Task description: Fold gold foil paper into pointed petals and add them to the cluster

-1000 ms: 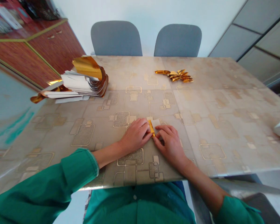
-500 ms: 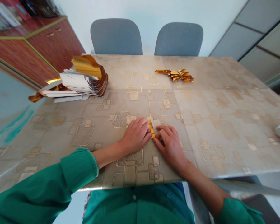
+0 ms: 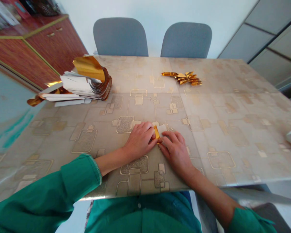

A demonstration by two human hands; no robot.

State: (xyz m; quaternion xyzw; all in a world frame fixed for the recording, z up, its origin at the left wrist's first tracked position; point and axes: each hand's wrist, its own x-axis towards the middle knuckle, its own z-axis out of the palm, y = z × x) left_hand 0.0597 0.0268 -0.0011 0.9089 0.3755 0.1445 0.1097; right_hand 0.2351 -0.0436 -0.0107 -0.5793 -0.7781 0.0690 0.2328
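Note:
A small piece of gold foil paper, white on its other side, lies on the table near its front edge. My left hand is closed on the paper's left side, its fingers curled and thumb pressed down. From the right, my right hand pinches the near end with thumb and forefinger close to the left thumb. A white part of the sheet shows between the hands, flat against the cloth. The fingers hide part of the paper.
A patterned cloth covers the table. Folded gold paper pieces lie at the back, right of centre. A stack of gold-and-white paper sheets sits at the back left. Two grey chairs stand behind, and a wooden cabinet is at left.
My right fingers have drawn in toward my left thumb at the paper's near end, covering more of it. My left hand has hardly moved.

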